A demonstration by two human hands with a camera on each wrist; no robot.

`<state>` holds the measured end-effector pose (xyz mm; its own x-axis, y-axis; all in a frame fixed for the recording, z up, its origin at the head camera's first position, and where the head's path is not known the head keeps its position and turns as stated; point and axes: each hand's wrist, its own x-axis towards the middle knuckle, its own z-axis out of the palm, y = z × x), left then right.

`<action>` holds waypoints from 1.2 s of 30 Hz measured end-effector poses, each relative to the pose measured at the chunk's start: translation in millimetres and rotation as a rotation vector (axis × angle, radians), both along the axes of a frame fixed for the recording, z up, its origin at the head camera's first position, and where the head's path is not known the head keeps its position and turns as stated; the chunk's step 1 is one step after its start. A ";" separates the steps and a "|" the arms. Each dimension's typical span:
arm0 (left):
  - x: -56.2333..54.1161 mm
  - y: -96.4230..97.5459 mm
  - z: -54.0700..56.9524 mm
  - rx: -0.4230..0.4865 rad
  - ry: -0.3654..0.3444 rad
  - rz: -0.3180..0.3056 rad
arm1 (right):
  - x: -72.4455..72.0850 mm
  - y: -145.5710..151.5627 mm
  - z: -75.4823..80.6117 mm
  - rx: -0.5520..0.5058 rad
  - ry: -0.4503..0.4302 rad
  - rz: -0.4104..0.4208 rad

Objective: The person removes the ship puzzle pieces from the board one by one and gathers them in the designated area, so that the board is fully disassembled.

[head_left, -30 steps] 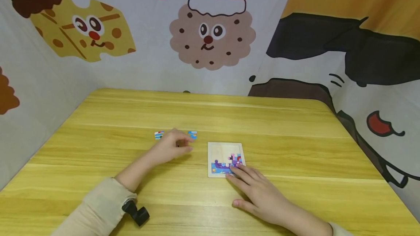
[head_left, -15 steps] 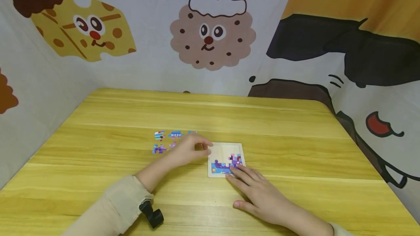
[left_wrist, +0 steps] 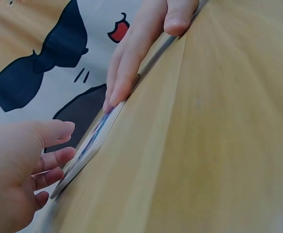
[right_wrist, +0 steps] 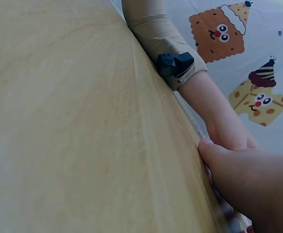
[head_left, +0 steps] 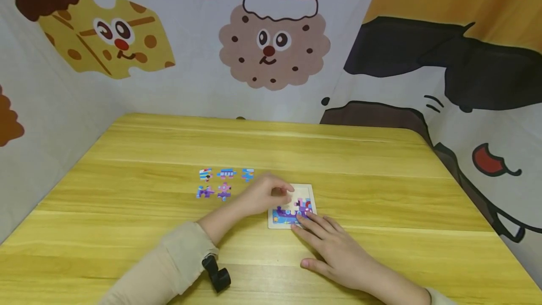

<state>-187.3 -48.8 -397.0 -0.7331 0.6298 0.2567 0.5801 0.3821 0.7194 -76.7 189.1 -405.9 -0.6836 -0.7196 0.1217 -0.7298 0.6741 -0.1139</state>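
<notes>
A pale wooden puzzle tray lies on the table, partly filled with purple, blue and pink jigsaw pieces along its bottom and right side. Above its left part hovers my left hand, fingers loosely bent, a gap between thumb and index finger, and no piece seen between them. The left wrist view shows this hand beside the tray's edge. My right hand rests with extended fingertips on the tray's lower right corner, covering part of the picture there. In the right wrist view, the right hand hides most of the tray.
Several loose jigsaw pieces lie left of the tray in two rows, including a blue one and a purple one. The wooden table meets a cartoon-printed cloth at its back. A black device sits on the left sleeve.
My left hand has moved right, from over the loose pieces to over the tray, uncovering those pieces. The right hand has stayed on the tray's corner.
</notes>
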 end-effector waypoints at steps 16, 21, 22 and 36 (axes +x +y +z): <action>-7.3 22.3 -5.7 -0.122 0.038 -0.015 | 0.3 -0.6 1.0 0.000 0.005 -0.005; -6.7 24.7 -5.8 -0.152 0.028 -0.007 | 0.6 -0.4 1.4 -0.005 0.006 -0.002; -6.7 24.9 -6.0 -0.154 0.027 -0.004 | 0.7 -0.5 1.7 -0.006 0.003 -0.003; -5.1 28.9 -9.1 -0.127 0.043 0.051 | 0.4 0.0 0.4 -0.003 -0.013 -0.011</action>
